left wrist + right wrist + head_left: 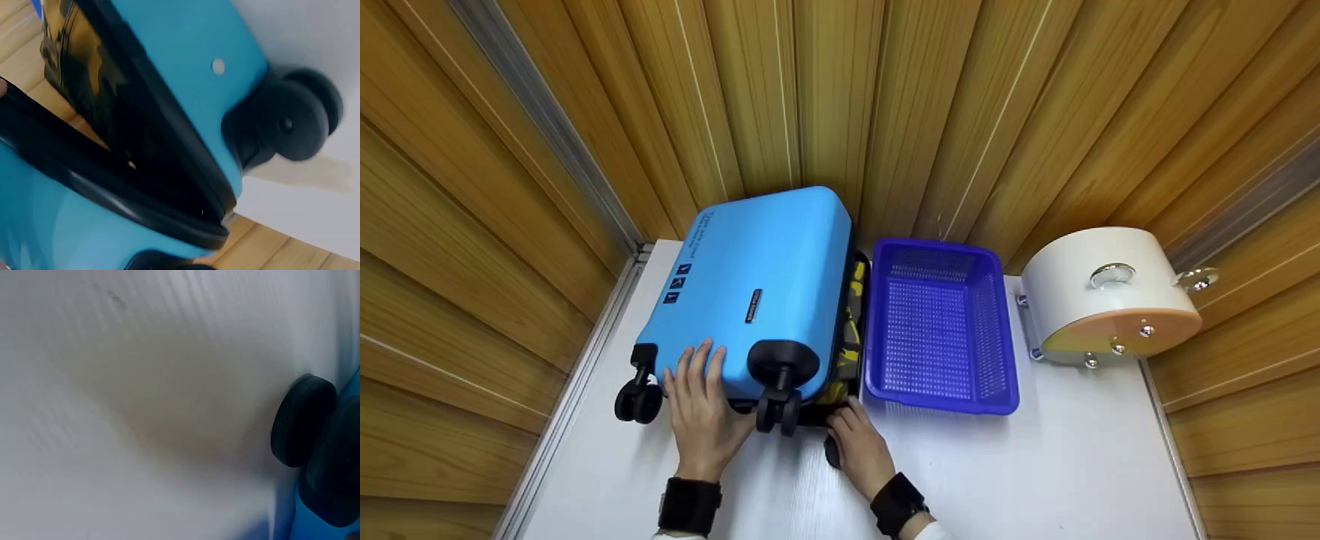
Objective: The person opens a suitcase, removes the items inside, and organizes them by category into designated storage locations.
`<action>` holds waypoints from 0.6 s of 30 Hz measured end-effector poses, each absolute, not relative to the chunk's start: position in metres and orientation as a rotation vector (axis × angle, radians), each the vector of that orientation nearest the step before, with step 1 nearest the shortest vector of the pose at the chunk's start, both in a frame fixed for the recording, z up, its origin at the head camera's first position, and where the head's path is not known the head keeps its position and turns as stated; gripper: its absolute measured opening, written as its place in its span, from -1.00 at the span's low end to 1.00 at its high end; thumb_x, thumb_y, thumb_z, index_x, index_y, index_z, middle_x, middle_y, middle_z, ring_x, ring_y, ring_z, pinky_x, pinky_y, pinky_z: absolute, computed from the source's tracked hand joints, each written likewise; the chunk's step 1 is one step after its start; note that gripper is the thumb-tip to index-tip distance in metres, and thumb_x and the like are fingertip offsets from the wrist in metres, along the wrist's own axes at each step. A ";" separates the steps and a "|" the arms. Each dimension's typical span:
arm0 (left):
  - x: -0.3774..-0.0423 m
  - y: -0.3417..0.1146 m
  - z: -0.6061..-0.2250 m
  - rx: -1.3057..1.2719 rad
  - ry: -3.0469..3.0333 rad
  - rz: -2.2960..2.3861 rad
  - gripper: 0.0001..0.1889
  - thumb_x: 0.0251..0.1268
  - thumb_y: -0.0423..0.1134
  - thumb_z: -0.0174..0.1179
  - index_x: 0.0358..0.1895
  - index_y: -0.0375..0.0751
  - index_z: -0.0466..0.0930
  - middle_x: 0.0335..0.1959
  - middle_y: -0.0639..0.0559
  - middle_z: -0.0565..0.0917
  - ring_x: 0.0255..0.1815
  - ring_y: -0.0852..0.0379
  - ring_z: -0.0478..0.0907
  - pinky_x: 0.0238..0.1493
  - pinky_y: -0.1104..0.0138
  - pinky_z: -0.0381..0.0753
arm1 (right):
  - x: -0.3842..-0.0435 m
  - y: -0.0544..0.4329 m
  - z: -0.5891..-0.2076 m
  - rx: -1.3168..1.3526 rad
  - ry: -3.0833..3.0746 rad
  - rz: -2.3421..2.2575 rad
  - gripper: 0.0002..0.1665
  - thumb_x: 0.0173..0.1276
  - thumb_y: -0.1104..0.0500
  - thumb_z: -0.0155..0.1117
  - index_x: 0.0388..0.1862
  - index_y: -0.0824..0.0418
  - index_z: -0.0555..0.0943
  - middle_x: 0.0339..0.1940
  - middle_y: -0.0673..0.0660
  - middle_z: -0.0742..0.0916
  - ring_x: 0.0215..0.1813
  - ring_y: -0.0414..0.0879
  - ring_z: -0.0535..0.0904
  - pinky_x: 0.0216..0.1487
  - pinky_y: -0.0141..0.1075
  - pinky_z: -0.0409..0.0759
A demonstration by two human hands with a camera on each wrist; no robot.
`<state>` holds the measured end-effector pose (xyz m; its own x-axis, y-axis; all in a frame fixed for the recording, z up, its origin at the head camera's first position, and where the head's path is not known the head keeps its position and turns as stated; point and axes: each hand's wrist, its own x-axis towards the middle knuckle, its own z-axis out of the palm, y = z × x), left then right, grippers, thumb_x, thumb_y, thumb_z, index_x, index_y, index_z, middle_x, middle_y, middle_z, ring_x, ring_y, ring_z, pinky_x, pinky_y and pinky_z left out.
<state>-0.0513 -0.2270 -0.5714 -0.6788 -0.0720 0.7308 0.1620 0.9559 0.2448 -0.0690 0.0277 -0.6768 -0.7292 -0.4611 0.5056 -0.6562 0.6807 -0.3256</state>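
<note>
Black wristbands (690, 506) lie nearest the camera. From left, a pair of black wheels juts toward the person from a blue suitcase (780, 270), which lies ajar on the white table (1080, 465), its wheel end nearest and its long axis running away to the wooden wall (840, 90), leaning slightly right. Its smooth, rounded shell bears three black square icons, a line of dark lettering too small to read, and a dark badge whose letters I cannot surely make out. The left hand (701, 420) grips the lid's wheel end, fingers spread on top, thumb at the rim. Yellow-and-dark camouflage lining (849, 330) shows in the gap. The right hand (861, 446) is clamped on the lower shell's near corner, beside another wheel (832, 453). Just right sits a purple perforated plastic basket (941, 407); farther right, a white half-round case (1080, 270) with silvery knobs and an orange-and-green front.
</note>
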 end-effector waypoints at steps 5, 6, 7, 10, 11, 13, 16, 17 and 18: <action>-0.054 -0.243 -0.564 -0.044 -2.221 -0.322 0.00 0.20 0.54 0.12 0.42 -0.26 0.38 0.41 -0.28 0.49 0.38 -0.33 0.43 0.30 -0.41 0.34 | -0.072 0.025 -0.675 0.918 -2.537 0.588 -0.86 0.40 0.27 0.34 -0.08 0.14 0.66 -0.09 0.02 0.69 0.10 -0.03 0.60 0.08 -0.22 0.65; -0.054 -0.246 -0.563 -0.046 -2.212 -0.320 -0.01 0.21 0.54 0.11 0.42 -0.26 0.37 0.40 -0.28 0.49 0.36 -0.32 0.44 0.29 -0.39 0.36 | -0.072 0.024 -0.675 0.928 -2.544 0.576 -0.86 0.41 0.26 0.32 -0.08 0.13 0.66 -0.10 0.01 0.69 0.07 -0.04 0.59 0.03 -0.22 0.66; -0.055 -0.250 -0.561 -0.051 -2.201 -0.321 -0.01 0.21 0.52 0.12 0.42 -0.27 0.37 0.39 -0.29 0.50 0.35 -0.32 0.44 0.28 -0.36 0.38 | -0.073 0.024 -0.674 0.939 -2.554 0.565 -0.86 0.43 0.25 0.30 -0.07 0.13 0.66 -0.10 0.01 0.69 0.04 -0.05 0.59 -0.01 -0.21 0.65; -0.057 -0.262 -0.556 -0.062 -2.173 -0.342 -0.02 0.20 0.48 0.18 0.41 -0.30 0.36 0.37 -0.31 0.51 0.30 -0.35 0.45 0.27 -0.30 0.42 | -0.076 0.024 -0.674 0.961 -2.594 0.559 -0.85 0.51 0.17 0.24 -0.02 0.12 0.67 -0.07 0.02 0.69 0.02 -0.04 0.57 -0.04 -0.18 0.63; -0.058 -0.266 -0.554 -0.059 -2.171 -0.355 -0.01 0.19 0.47 0.19 0.41 -0.31 0.34 0.37 -0.32 0.50 0.28 -0.35 0.45 0.26 -0.28 0.43 | -0.076 0.024 -0.673 0.965 -2.611 0.563 -0.83 0.54 0.14 0.22 0.00 0.12 0.67 -0.06 0.02 0.69 0.01 -0.04 0.56 -0.02 -0.17 0.63; -0.058 -0.275 -0.551 -0.033 -2.177 -0.394 0.03 0.16 0.50 0.20 0.43 -0.29 0.29 0.38 -0.31 0.48 0.27 -0.35 0.44 0.19 -0.25 0.49 | -0.078 0.024 -0.673 0.970 -2.639 0.562 -0.77 0.59 0.07 0.18 0.05 0.10 0.68 -0.05 0.02 0.68 0.00 -0.04 0.54 0.01 -0.15 0.61; -0.058 -0.289 -0.545 0.021 -2.196 -0.450 0.12 0.07 0.56 0.20 0.47 -0.26 0.20 0.40 -0.31 0.43 0.26 -0.35 0.41 0.04 -0.24 0.56 | -0.079 0.023 -0.673 0.964 -2.655 0.572 -0.73 0.62 0.02 0.15 0.09 0.07 0.70 -0.04 0.01 0.68 -0.03 -0.04 0.52 0.03 -0.13 0.58; -0.058 -0.294 -0.543 0.028 -2.201 -0.469 0.14 0.04 0.56 0.20 0.48 -0.26 0.16 0.41 -0.32 0.41 0.26 -0.35 0.40 0.03 -0.24 0.55 | -0.079 0.023 -0.674 0.961 -2.654 0.573 -0.73 0.62 0.01 0.15 0.08 0.06 0.70 -0.04 0.01 0.68 -0.03 -0.04 0.52 0.02 -0.13 0.58; -0.058 -0.299 -0.541 0.025 -2.201 -0.477 0.13 0.03 0.56 0.20 0.48 -0.24 0.19 0.41 -0.33 0.38 0.26 -0.35 0.38 0.01 -0.24 0.54 | -0.079 0.023 -0.674 0.955 -2.655 0.577 -0.74 0.62 0.01 0.15 0.06 0.05 0.71 -0.04 0.01 0.68 -0.03 -0.04 0.51 0.01 -0.12 0.58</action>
<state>-0.0580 -0.2989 -0.5406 -0.6299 -0.1825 0.7549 0.1465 0.9266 0.3463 -0.0793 0.0233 -0.6737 -0.7495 -0.5493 0.3694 -0.6531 0.7048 -0.2771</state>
